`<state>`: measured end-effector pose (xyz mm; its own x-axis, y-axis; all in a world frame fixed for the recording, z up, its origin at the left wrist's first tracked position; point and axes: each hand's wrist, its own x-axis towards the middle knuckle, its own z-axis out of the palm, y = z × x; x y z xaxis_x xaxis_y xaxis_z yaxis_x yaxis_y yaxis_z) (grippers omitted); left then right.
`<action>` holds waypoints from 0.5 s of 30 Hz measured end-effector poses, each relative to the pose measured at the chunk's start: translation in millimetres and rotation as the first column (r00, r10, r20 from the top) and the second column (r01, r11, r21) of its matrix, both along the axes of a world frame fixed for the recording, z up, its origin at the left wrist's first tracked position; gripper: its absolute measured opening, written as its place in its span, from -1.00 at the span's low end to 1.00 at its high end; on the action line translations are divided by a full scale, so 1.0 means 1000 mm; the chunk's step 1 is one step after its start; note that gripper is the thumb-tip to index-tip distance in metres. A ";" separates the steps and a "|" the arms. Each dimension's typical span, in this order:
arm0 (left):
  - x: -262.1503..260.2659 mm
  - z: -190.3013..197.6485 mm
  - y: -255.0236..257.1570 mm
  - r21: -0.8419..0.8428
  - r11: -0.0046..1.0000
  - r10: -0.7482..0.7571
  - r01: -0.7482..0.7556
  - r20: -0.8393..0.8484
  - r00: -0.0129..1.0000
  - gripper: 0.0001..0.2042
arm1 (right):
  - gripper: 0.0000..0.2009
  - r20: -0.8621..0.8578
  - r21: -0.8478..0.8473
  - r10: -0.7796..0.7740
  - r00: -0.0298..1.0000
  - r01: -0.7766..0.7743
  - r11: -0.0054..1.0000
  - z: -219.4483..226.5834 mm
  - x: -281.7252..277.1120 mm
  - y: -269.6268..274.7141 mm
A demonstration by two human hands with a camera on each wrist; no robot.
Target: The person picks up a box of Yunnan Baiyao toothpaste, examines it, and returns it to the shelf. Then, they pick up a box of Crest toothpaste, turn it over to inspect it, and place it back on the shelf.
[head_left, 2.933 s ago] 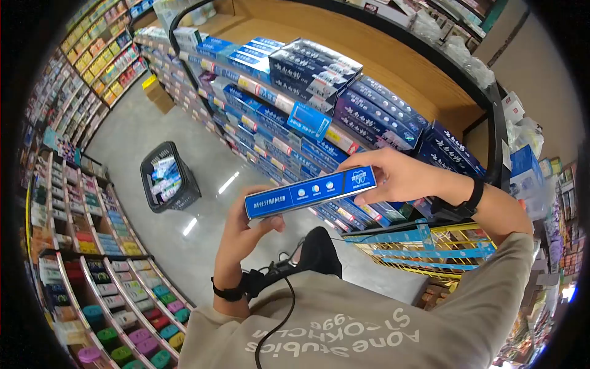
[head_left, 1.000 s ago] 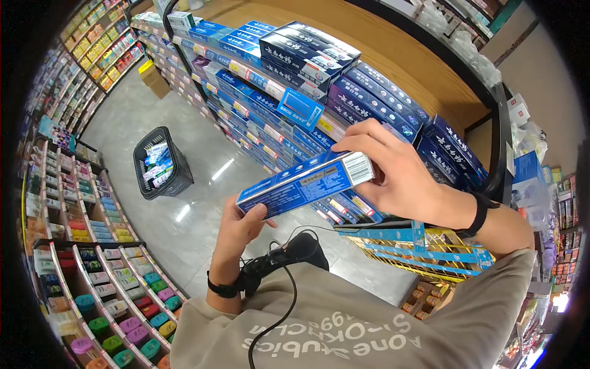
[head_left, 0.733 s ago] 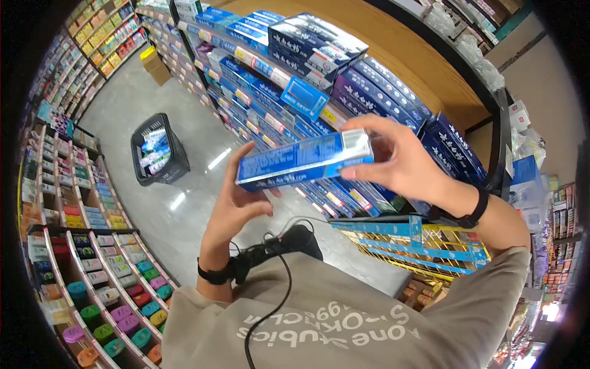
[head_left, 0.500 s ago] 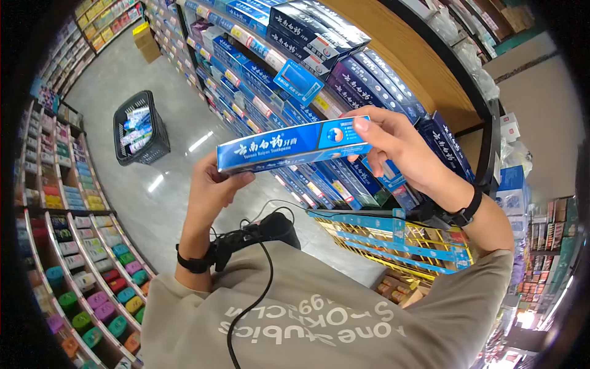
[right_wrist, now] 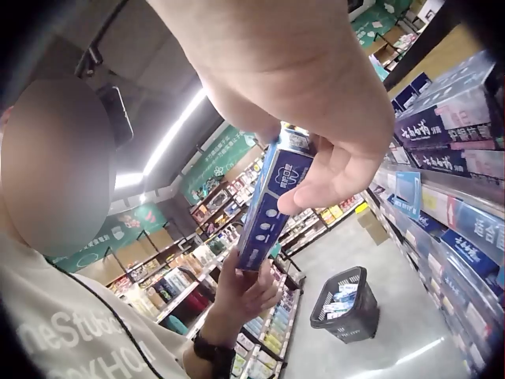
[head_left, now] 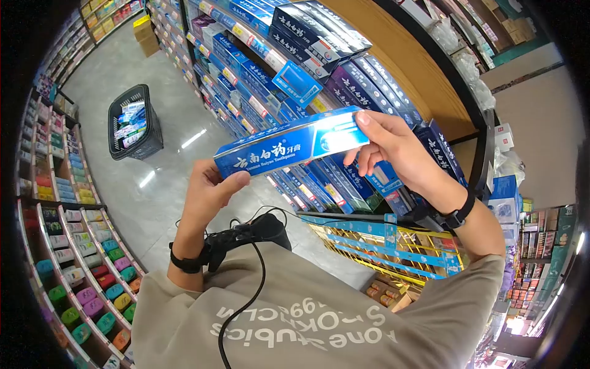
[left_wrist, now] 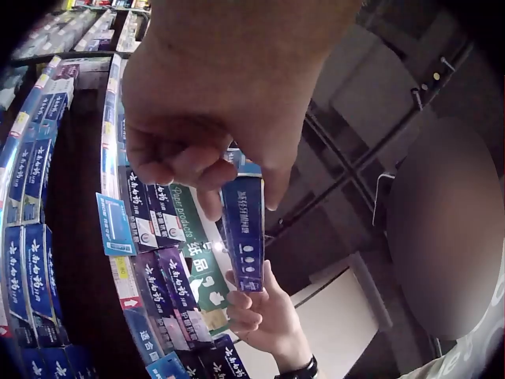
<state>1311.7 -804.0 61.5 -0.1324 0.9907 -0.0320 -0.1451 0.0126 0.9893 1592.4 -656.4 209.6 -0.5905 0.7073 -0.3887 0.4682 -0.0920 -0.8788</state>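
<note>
A blue toothpaste box [head_left: 289,144] is held up between both hands in the head view, its lettered front toward the camera. My left hand [head_left: 206,192] pinches its left end, thumb on the front face. My right hand [head_left: 396,147] grips the right end, thumb at the upper corner and other fingers curled behind. The left wrist view shows the box [left_wrist: 245,233] under my left hand [left_wrist: 209,118], with the right hand [left_wrist: 268,320] at its far end. In the right wrist view, my right hand [right_wrist: 316,110] holds the box [right_wrist: 268,205] by its upper end.
Shelves of toothpaste boxes [head_left: 313,40] stand beyond the hands. A black basket [head_left: 153,138] with several packages sits on the floor at the left. Shelves of colourful goods [head_left: 86,277] line the left side; a yellow wire rack [head_left: 369,252] is below the toothpaste shelves.
The box has turned from its side and barcode end to its lettered front. Both hands have shifted their hold on it, and the head view has moved, with the basket now farther left.
</note>
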 end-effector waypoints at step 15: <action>-0.002 -0.005 0.002 -0.005 0.999 0.044 -0.044 0.036 0.998 -0.70 | -0.48 -0.001 0.050 0.053 0.999 -0.052 0.997 0.001 0.001 0.004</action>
<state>1309.3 -801.9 56.2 -0.1747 0.9838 -0.0414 -0.1816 0.0091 0.9833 1593.2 -652.6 210.8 -0.6283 0.6938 -0.3519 0.4689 -0.0233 -0.8830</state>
